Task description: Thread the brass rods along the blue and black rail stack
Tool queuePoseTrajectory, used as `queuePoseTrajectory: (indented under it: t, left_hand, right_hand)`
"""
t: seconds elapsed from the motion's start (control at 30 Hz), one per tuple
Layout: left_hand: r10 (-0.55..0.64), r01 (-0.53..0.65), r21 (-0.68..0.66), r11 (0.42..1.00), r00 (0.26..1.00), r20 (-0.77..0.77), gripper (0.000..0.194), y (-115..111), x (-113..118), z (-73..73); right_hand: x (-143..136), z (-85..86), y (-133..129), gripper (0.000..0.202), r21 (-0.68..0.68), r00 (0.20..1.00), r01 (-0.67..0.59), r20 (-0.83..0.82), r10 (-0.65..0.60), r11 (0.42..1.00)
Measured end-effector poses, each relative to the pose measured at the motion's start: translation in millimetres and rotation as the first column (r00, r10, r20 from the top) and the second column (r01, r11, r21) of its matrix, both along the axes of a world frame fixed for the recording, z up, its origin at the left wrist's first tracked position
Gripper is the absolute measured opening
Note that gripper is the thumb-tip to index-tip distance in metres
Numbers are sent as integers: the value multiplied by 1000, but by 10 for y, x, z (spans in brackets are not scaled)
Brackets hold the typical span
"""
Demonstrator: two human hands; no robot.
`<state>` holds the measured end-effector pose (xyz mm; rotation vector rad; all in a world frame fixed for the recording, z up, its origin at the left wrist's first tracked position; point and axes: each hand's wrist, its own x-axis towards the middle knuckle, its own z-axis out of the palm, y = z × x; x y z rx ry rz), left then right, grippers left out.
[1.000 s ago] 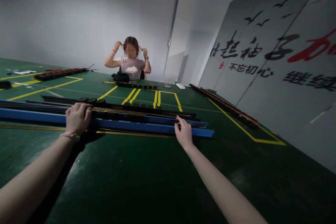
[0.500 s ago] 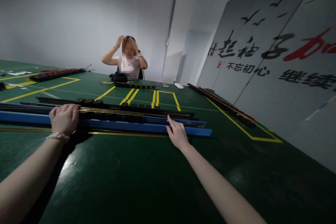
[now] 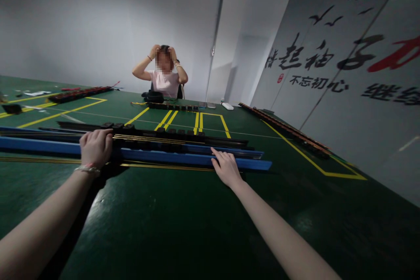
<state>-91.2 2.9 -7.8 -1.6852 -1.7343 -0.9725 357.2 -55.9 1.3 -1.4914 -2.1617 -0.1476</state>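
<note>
A long blue channel-like strip (image 3: pixel 183 158) runs across the green table in front of me. Thin brass-coloured rods (image 3: pixel 147 139) lie along it, and behind them is a black bar with several small blocks (image 3: pixel 190 134). My left hand (image 3: pixel 96 148) is closed over the bundle, its curled fingers at the spot where the rods emerge; what lies under the palm is hidden. Near the right end of the blue strip, my right hand (image 3: pixel 227 167) rests with fingers stretched out, index finger pointing forward on the strip. More thin brass rods (image 3: pixel 164 167) lie along the near side.
Across the table a person (image 3: pixel 164 78) sits with both hands raised to the head. Before them are a black coiled object (image 3: pixel 153 96) and another blocked bar (image 3: pixel 173 107). Long dark assemblies lie at left (image 3: pixel 80 94) and right (image 3: pixel 285 131). Yellow tape (image 3: pixel 344 176) marks the table.
The view has turned slightly left, so everything appears shifted right. Both my hands keep about the same places on the bundle. The seated person's hands have shifted slightly at the head.
</note>
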Motion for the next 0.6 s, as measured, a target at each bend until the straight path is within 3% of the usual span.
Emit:
queuePoseTrajectory:
  t: [0.07,0.13,0.23,0.33,0.43,0.6]
  left_hand:
    - [-34,34,16,999,999,-13,47,-15,53,8]
    - [-161,162,19,987,984,-71,44,-40,197,20]
    - [-412,410,-53,911,892,-185,44,-86,542,23]
    - [-555,535,-150,832,795,-244,50,-118,859,5]
    - [-570,546,-167,821,795,-208,52,-128,985,-11]
    - [-504,492,-111,863,850,-154,49,-130,922,-5]
  right_hand:
    - [4,-3,2,47,-3,1000,1,1,-1,1000]
    - [3,-4,2,47,-10,1000,9,4,-9,1000]
    - [-4,-3,-2,47,-26,1000,15,-4,-15,1000]
    - [-11,-4,-4,46,-36,1000,4,-23,-5,999]
    - [-12,-7,-3,44,-28,1000,-6,-29,5,1000]
    - [-4,-9,3,43,-20,1000,-5,-17,5,1000]
